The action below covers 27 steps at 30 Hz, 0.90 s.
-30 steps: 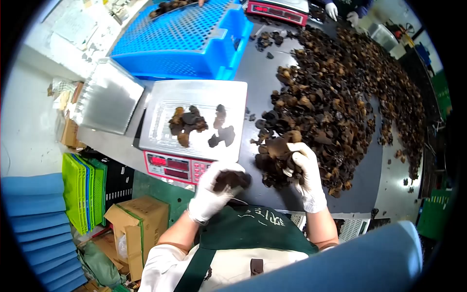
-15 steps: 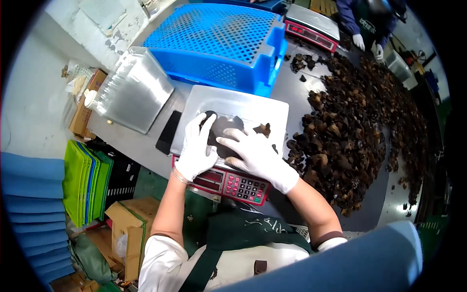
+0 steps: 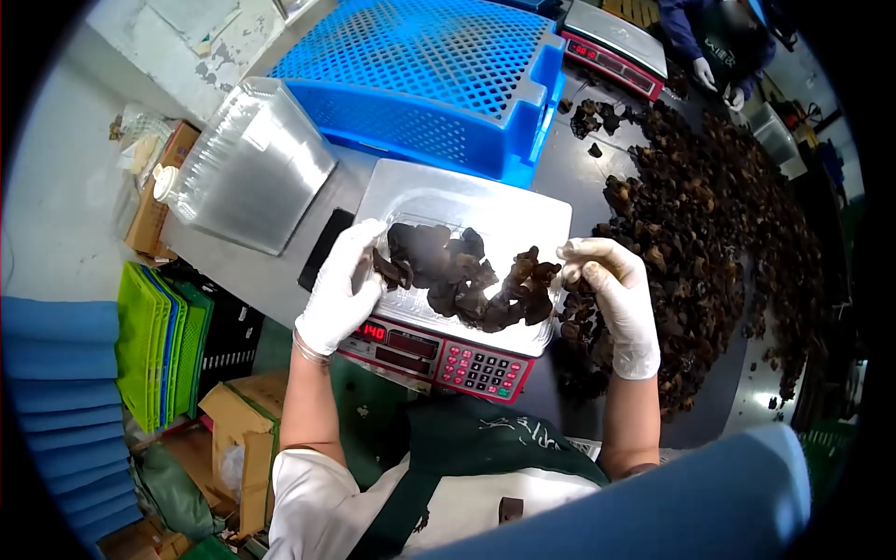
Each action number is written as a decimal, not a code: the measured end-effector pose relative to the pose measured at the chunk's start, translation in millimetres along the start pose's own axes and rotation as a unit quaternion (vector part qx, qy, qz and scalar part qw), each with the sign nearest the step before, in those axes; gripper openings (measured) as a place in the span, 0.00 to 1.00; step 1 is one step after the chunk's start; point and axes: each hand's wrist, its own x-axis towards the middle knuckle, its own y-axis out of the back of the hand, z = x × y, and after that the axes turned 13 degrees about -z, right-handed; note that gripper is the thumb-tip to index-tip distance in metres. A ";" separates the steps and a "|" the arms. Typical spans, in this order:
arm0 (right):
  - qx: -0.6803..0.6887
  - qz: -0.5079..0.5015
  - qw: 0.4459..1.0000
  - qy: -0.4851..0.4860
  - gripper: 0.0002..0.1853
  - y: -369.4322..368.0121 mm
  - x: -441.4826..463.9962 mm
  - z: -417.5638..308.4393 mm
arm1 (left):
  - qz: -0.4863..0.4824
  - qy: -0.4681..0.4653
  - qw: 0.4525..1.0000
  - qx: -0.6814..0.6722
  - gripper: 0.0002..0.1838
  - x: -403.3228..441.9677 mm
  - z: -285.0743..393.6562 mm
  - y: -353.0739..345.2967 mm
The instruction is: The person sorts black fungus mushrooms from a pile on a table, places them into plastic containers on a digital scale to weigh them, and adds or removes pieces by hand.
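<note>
Dark brown, curled fungus pieces [image 3: 457, 280] lie in a clear tray on a silver scale [image 3: 401, 182] with a red front panel and lit digits. My left hand [image 3: 343, 294], in a white glove, is at the tray's left side, fingers curled round a dark piece [image 3: 392, 271]. At the right edge of the scale is my gloved right hand [image 3: 611, 289], thumb and fingertips pinched together; what they hold, if anything, is too small to tell. Beyond it spreads a large heap of the same fungus [image 3: 700, 215].
A blue perforated crate [image 3: 411, 65] stands behind the scale. Stacked clear trays [image 3: 252, 168] are at the left. A second red scale [image 3: 611, 56] and a co-worker's gloved hands [image 3: 719, 84] are at the upper right. Green crates [image 3: 149, 345] stand lower left.
Both hands went from the heap side onto the scale with fungus, then drew apart. The right hand has moved right to the scale's edge. More pieces now lie in the tray.
</note>
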 end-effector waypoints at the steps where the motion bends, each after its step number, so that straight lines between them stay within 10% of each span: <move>1: -0.062 0.052 0.997 -0.012 0.12 0.3 -2.7 2.9 | -0.001 0.000 1.000 -0.001 0.31 2.6 1.4 -1.8; 5: -0.452 0.141 0.877 0.080 0.15 -4.0 -7.1 34.4 | 0.031 -0.007 0.985 0.171 0.36 12.4 -6.7 -17.9; 7: -0.653 0.042 0.756 -0.003 0.33 -35.0 -13.9 54.9 | -0.039 -0.031 0.943 0.329 0.44 15.7 13.0 -50.1; 10: -0.572 -0.067 0.817 -0.029 0.37 -70.0 -6.7 46.4 | -0.048 -0.043 0.950 0.305 0.47 16.4 12.8 -76.7; 16: -0.301 0.021 0.941 0.151 0.23 -30.7 -30.9 46.7 | -0.018 -0.025 0.964 0.265 0.44 12.5 18.4 -68.4; 19: -0.396 0.180 0.896 0.085 0.15 12.0 -59.2 73.0 | 0.032 -0.020 0.978 0.205 0.42 1.0 25.4 -57.3; 24: -0.604 0.049 0.783 -0.142 0.44 26.4 -92.8 131.9 | 0.118 -0.099 0.970 0.188 0.26 -14.2 63.8 -77.5; 27: -0.626 0.060 0.769 -0.116 0.38 19.6 -83.5 129.6 | -0.092 -0.176 0.979 0.047 0.19 -22.8 97.6 -114.8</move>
